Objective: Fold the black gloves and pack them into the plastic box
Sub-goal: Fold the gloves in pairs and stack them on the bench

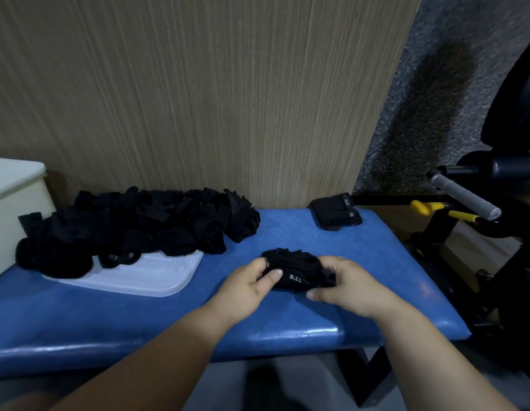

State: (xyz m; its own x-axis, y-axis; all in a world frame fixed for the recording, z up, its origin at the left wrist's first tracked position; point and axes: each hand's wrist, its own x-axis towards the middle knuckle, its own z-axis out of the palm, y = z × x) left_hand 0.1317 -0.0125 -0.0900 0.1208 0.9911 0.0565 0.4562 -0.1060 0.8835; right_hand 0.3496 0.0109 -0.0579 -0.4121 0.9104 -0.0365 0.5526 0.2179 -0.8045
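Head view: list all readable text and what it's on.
"5.11": white print on the black glove gripped by the left hand and right hand.
Folded glove at the far right of the bench: white mark turned sideways, possibly the same brand, not surely readable.
Glove in the pile on the plastic lid: small white mark, too blurred to read.
Nothing else legible.

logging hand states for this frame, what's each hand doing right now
Left hand: grips the left end of the black 5.11 glove, thumb on top.
Right hand: grips the same glove's right end.
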